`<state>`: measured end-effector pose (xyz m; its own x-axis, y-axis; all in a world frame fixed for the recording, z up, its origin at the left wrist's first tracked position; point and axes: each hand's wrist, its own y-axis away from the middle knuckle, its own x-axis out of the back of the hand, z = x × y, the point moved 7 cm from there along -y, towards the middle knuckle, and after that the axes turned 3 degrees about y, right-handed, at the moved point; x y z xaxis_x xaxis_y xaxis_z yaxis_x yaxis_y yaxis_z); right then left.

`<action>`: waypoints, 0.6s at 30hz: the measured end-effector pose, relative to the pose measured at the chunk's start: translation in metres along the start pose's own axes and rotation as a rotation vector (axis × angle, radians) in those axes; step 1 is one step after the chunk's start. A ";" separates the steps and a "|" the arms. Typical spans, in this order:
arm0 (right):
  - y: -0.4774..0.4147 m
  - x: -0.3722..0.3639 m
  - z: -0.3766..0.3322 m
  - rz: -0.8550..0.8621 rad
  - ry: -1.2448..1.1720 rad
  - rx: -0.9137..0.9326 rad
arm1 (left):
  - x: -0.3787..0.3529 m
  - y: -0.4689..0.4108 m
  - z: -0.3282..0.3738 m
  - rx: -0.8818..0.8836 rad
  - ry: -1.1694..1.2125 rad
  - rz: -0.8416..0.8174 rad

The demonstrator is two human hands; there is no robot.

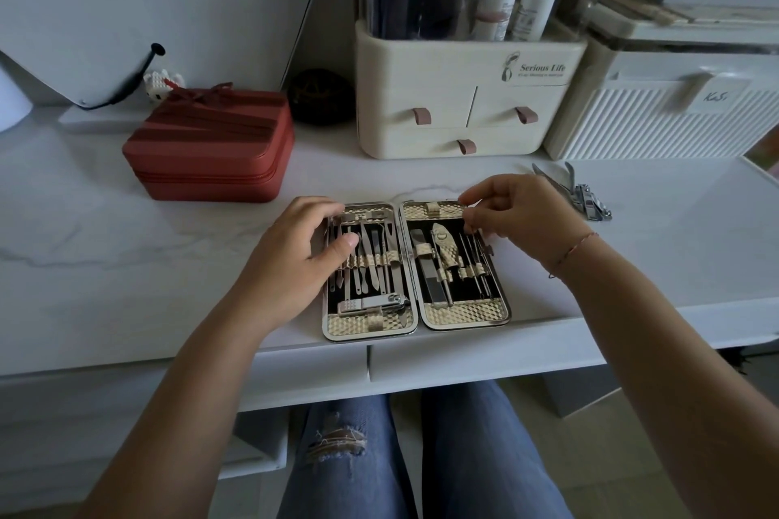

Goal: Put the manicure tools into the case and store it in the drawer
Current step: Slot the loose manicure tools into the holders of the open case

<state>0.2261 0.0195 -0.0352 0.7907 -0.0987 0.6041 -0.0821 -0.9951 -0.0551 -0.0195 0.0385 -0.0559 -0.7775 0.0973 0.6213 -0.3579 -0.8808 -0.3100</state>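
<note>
A gold manicure case (463,315) lies open flat at the front edge of the white table, with several steel tools strapped into both halves. My left hand (295,257) rests on the case's left edge, thumb on the tools there. My right hand (514,215) is over the top right corner of the right half, its fingertips pinched on a thin steel tool (474,242) standing in the loops. Two loose tools lie on the table to the right: nail nippers (556,179) and a nail clipper (594,206). The drawer fronts (463,362) under the tabletop are closed.
A red zipped box (210,147) sits at the left rear. A cream organiser (463,97) with small drawers and bottles stands behind the case, next to a white ribbed box (657,110). My knees in jeans (421,455) are under the table.
</note>
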 end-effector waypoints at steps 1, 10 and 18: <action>0.001 -0.001 0.000 -0.003 0.012 -0.001 | 0.000 0.000 0.000 -0.002 -0.002 0.002; 0.009 -0.006 0.001 -0.015 0.144 0.018 | 0.001 0.000 0.001 -0.008 -0.013 0.004; 0.014 0.001 0.002 0.064 0.123 0.057 | 0.001 0.001 0.002 -0.001 -0.009 0.009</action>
<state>0.2272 0.0055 -0.0368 0.7046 -0.1641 0.6903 -0.0926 -0.9858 -0.1398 -0.0196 0.0369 -0.0540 -0.7761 0.0857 0.6248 -0.3519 -0.8810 -0.3162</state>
